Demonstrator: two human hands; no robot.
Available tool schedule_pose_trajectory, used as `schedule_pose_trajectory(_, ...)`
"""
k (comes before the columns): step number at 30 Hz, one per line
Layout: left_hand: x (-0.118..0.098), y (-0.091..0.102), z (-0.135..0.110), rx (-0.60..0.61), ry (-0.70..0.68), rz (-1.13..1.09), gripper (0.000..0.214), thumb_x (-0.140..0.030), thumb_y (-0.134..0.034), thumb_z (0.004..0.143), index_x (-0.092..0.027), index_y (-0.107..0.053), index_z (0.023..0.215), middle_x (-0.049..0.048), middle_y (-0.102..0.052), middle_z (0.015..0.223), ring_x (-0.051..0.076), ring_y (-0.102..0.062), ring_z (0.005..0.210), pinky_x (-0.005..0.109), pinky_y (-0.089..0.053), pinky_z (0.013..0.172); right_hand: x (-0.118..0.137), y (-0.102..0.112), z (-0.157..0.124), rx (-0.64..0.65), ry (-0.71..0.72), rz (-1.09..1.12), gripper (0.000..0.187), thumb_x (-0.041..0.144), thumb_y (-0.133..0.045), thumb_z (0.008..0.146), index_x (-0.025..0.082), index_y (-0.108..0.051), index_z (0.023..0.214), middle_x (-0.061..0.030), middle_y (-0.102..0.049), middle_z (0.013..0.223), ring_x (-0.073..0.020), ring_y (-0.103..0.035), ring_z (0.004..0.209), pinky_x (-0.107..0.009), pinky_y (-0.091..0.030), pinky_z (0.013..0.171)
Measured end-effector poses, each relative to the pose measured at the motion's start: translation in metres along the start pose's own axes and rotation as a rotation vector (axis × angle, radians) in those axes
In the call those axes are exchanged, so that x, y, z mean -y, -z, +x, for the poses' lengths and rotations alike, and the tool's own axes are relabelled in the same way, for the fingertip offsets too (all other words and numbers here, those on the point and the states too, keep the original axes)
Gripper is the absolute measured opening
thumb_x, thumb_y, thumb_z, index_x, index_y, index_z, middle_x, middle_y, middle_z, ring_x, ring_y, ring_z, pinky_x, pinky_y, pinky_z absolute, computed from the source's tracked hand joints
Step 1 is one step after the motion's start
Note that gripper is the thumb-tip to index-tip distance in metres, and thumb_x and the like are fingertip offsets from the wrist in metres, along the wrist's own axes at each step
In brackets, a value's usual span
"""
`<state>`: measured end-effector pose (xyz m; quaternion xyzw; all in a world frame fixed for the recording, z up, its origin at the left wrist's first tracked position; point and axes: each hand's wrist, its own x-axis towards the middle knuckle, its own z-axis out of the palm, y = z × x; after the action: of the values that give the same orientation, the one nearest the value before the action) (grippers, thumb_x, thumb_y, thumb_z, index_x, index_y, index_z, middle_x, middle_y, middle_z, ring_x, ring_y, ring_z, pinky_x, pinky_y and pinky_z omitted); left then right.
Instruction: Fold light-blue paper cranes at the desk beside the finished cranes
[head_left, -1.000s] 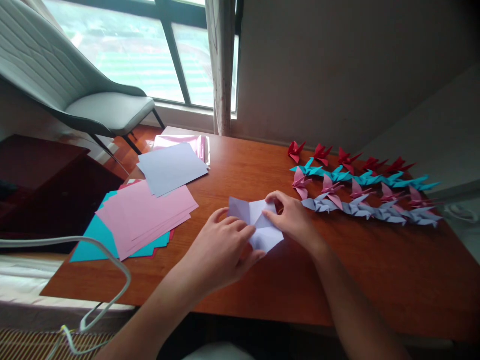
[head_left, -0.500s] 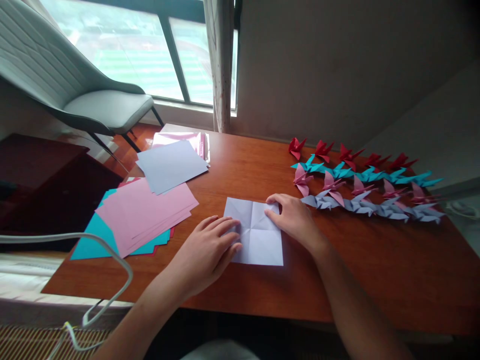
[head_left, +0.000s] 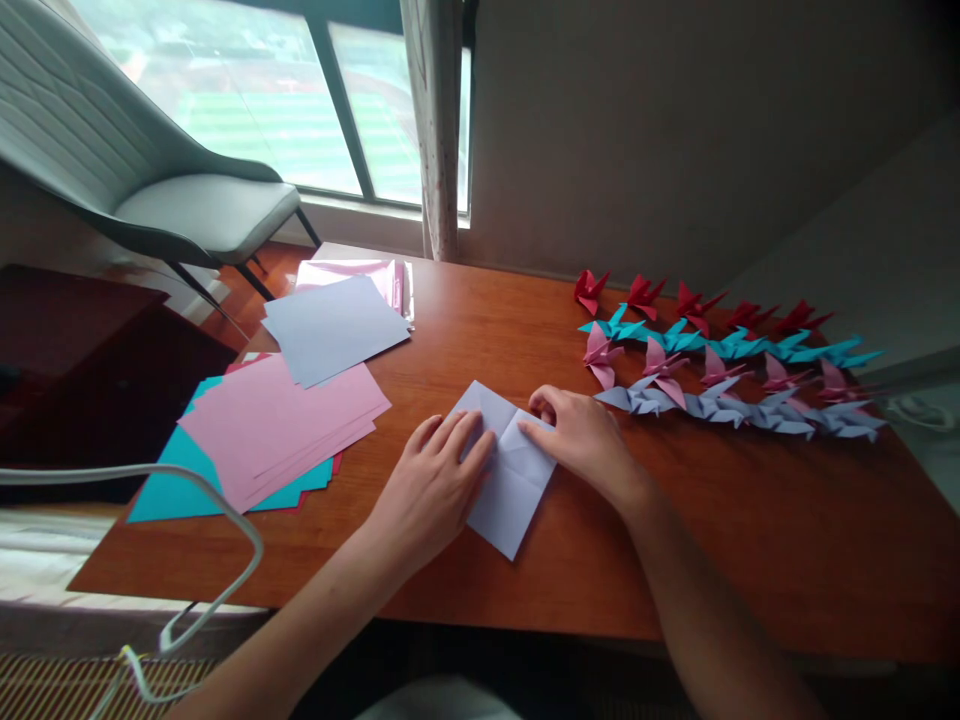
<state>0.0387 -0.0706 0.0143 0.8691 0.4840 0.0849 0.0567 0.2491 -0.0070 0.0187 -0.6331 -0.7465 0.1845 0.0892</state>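
Note:
A pale lavender square of origami paper (head_left: 516, 495) lies turned at an angle on the wooden table, with crease lines crossing at its middle. My left hand (head_left: 436, 480) rests on its left part, fingers stretched out and lying flat. At the upper right edge, my right hand (head_left: 583, 432) grips the paper between thumb and bent fingers. That corner is partly hidden under the fingers. Just beyond my right hand stands a row of folded lavender paper cranes (head_left: 709, 402).
Pink sheets (head_left: 277, 430), turquoise sheets (head_left: 176, 480) and lavender sheets (head_left: 341, 330) lie stacked on the left, near a shiny packet (head_left: 401, 285). Rows of pink (head_left: 660, 365), turquoise (head_left: 679, 337) and red cranes (head_left: 697, 305) stand at right. A white cable (head_left: 240, 530) loops at the left edge.
The lavender paper has turned clockwise from nearly square-on to a slanted position. My right hand has shifted slightly left with its edge, and my left hand's fingers have moved a little over the sheet.

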Motion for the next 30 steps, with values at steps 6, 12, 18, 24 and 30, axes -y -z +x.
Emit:
schedule_pose_trajectory(6, -0.002, -0.005, 0.002, 0.073, -0.076, -0.035, 0.056, -0.042, -0.045, 0.098, -0.018, -0.043, 0.149, 0.0178, -0.039, 0.157, 0.035, -0.033, 0.146, 0.055, -0.022, 0.12, 0.004, -0.004, -0.001, -0.026, 0.012, -0.032, 0.018, 0.039, -0.068, 0.085, 0.025, -0.063, 0.096, -0.0016, -0.074, 0.091, -0.0237, -0.069, 0.084, -0.031, -0.034, 0.061)
schedule_pose_trajectory(12, -0.009, 0.0, 0.007, 0.095, -0.123, -0.018, 0.069, -0.053, -0.056, 0.09, -0.019, -0.041, 0.149, 0.018, -0.039, 0.156, 0.036, -0.032, 0.146, 0.055, -0.021, 0.119, 0.003, -0.012, 0.0, -0.058, 0.08, -0.015, 0.018, 0.031, -0.066, 0.088, 0.023, -0.063, 0.104, -0.0054, -0.074, 0.101, -0.024, -0.068, 0.093, -0.031, -0.043, 0.072)
schedule_pose_trajectory(18, 0.003, 0.004, 0.026, 0.071, -0.158, 0.086, 0.04, -0.034, -0.047, 0.099, -0.021, -0.053, 0.137, 0.0141, -0.055, 0.14, 0.031, -0.05, 0.126, 0.045, -0.039, 0.099, 0.002, -0.02, -0.008, -0.117, 0.138, -0.055, 0.016, 0.029, -0.06, 0.093, 0.021, -0.063, 0.107, -0.0088, -0.071, 0.106, -0.0257, -0.065, 0.1, -0.033, -0.046, 0.082)
schedule_pose_trajectory(24, 0.021, 0.002, 0.039, 0.04, -0.159, 0.128, 0.045, -0.046, -0.058, 0.094, -0.025, -0.055, 0.134, 0.0119, -0.053, 0.142, 0.032, -0.051, 0.119, 0.042, -0.042, 0.088, -0.002, -0.027, -0.024, -0.187, 0.113, -0.1, 0.022, 0.032, -0.054, 0.097, 0.02, -0.063, 0.113, -0.0105, -0.069, 0.107, -0.0279, -0.064, 0.101, -0.036, -0.047, 0.084)
schedule_pose_trajectory(30, 0.021, 0.0, 0.033, 0.002, -0.064, 0.102, 0.067, -0.061, -0.055, 0.09, -0.021, -0.048, 0.143, 0.0159, -0.048, 0.148, 0.037, -0.045, 0.127, 0.049, -0.04, 0.093, -0.014, -0.034, -0.037, -0.242, 0.061, 0.024, 0.02, 0.033, -0.057, 0.094, 0.021, -0.064, 0.109, -0.0077, -0.07, 0.103, -0.0271, -0.064, 0.099, -0.036, -0.047, 0.088)
